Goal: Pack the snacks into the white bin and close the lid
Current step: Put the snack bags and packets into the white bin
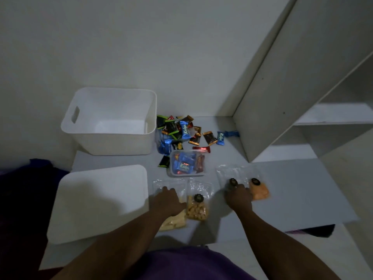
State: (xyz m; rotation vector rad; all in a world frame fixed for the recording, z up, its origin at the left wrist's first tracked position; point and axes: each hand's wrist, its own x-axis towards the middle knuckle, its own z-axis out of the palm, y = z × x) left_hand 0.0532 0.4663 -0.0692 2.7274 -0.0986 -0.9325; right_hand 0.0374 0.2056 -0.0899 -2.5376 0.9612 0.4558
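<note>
The white bin [113,142] stands open and empty at the back left, against the wall. Its flat white lid [101,201] lies in front of it. Several small wrapped candies [181,130] are heaped right of the bin, and a clear tub [186,163] holds more. Several clear snack bags lie in a row nearer me. My left hand [168,201] rests palm down on a bag of pale sticks [173,222], beside a bag of brown snacks [197,209]. My right hand [239,196] lies on another clear bag [232,172], next to a bag of orange snacks [259,190].
Everything sits on a grey mat [292,188] on the floor. A white shelf unit [302,98] rises at the right, its panel close to the candies. Dark fabric [26,188] lies at the left. My purple clothing [181,263] fills the bottom.
</note>
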